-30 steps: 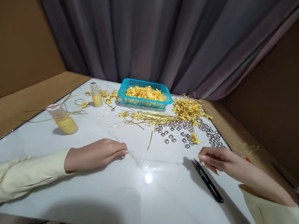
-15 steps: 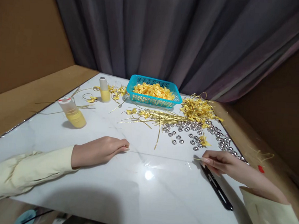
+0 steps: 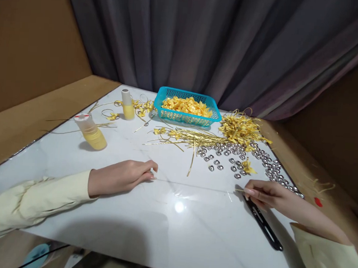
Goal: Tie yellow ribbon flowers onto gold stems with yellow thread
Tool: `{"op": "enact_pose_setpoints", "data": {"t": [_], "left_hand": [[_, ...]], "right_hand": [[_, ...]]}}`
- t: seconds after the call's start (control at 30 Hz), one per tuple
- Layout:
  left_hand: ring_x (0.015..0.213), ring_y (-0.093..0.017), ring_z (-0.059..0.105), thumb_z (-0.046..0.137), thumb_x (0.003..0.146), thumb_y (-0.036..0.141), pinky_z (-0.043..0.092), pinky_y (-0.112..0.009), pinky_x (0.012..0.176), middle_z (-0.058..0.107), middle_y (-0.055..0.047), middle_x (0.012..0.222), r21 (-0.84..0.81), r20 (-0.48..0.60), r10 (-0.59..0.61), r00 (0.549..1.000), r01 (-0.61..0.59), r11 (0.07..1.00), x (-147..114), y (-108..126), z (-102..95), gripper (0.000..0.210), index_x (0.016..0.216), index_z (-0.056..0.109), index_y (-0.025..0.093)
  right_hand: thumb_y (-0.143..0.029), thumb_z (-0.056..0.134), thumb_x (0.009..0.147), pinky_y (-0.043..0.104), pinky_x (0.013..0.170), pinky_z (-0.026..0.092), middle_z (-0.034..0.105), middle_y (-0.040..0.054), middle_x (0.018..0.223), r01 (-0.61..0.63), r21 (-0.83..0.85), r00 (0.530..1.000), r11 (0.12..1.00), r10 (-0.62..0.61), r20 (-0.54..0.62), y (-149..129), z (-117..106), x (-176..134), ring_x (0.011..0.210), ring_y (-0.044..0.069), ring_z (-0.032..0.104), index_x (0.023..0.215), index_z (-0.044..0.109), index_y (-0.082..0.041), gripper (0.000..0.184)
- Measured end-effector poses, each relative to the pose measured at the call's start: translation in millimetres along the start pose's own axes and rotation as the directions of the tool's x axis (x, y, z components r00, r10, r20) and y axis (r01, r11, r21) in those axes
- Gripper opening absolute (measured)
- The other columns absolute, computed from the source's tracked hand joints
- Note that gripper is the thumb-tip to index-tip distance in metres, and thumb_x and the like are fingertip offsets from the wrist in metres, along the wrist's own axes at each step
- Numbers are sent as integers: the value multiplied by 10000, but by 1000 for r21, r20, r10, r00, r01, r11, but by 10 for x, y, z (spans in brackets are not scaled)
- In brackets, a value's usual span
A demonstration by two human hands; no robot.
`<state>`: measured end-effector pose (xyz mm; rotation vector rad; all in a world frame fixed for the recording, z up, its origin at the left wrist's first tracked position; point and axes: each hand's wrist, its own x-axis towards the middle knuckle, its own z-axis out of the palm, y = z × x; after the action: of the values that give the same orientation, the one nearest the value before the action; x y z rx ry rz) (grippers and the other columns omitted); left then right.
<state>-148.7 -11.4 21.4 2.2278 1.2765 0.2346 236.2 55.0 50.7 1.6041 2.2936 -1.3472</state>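
A thin gold cord [image 3: 193,185] stretches nearly straight above the white table between my two hands. My left hand [image 3: 130,174] is at its left end, index finger lifted away from the thumb; the cord's end lies at the thumb tip. On the right, my right hand [image 3: 265,194] pinches the cord's other end between thumb and index finger. A black slotted tool [image 3: 264,225], perhaps a utility knife, lies beneath the right hand. Beyond that hand are a yellow ribbon flower [image 3: 248,166] and many silver heart-like beads [image 3: 235,150].
A blue basket [image 3: 187,117] of yellow ribbon pieces stands at the back. Gold cords with flowers [image 3: 239,128] are bunched at its right. Two bottles, a tilted one [image 3: 91,132] and a slimmer one [image 3: 128,105], stand left on the marbled tabletop [image 3: 123,228].
My left index finger has lifted from the thumb, opening a gap. My right hand keeps its pinch on the cord. The whole view has shifted slightly.
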Motion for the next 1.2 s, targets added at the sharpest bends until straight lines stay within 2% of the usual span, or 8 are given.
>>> {"op": "enact_pose_setpoints", "data": {"t": [0.2,0.5,0.67,0.8,1.07,1.2], "left_hand": [[747,-185,631,291,995,339,417,-254,658,651,-56,879,40,-2,41,999,-41,998,-19,-26,-4,228,1053,458,196],[731,-172,611,284,999,333,412,-254,665,634,-46,861,55,-16,46,999,-45,997,-27,-38,-36,233,1027,469,194],[700,-169,598,284,991,332,409,-258,654,630,-51,844,61,-23,42,999,-40,997,-40,-35,-95,245,954,480,190],[725,-177,613,286,985,320,410,-257,661,644,-48,859,44,-30,6,1000,-5,999,-58,-59,-108,211,1041,445,194],[747,-176,632,332,979,319,414,-246,663,670,-41,857,-11,-28,-13,1000,13,1000,-77,-68,-138,170,1049,418,190],[753,-176,637,335,980,309,420,-249,667,675,-45,875,24,-54,8,998,-7,1000,-81,-79,-147,164,1040,434,192]], "right_hand": [[-785,402,786,280,574,322,416,-23,572,19,-43,1000,999,-19,-7,51,-19,9,551,130,389,645,518,-181,632],[-672,432,862,276,579,331,442,-16,587,25,-35,1000,999,-25,0,173,-48,21,560,132,411,649,503,-186,535],[-721,400,841,286,579,344,429,-15,580,31,-40,1000,999,-30,9,181,-54,29,552,138,403,650,491,-190,571],[-722,401,839,289,581,335,413,-16,585,16,-38,1000,999,-16,-3,179,-59,16,558,143,392,650,471,-201,559],[-737,434,804,290,598,341,407,-8,594,-61,-49,996,997,58,-66,46,-62,-29,577,155,400,616,463,-203,567],[-702,452,819,294,597,367,436,5,584,-37,-64,993,997,29,-115,40,-68,-47,575,166,432,602,482,-203,545]]}}
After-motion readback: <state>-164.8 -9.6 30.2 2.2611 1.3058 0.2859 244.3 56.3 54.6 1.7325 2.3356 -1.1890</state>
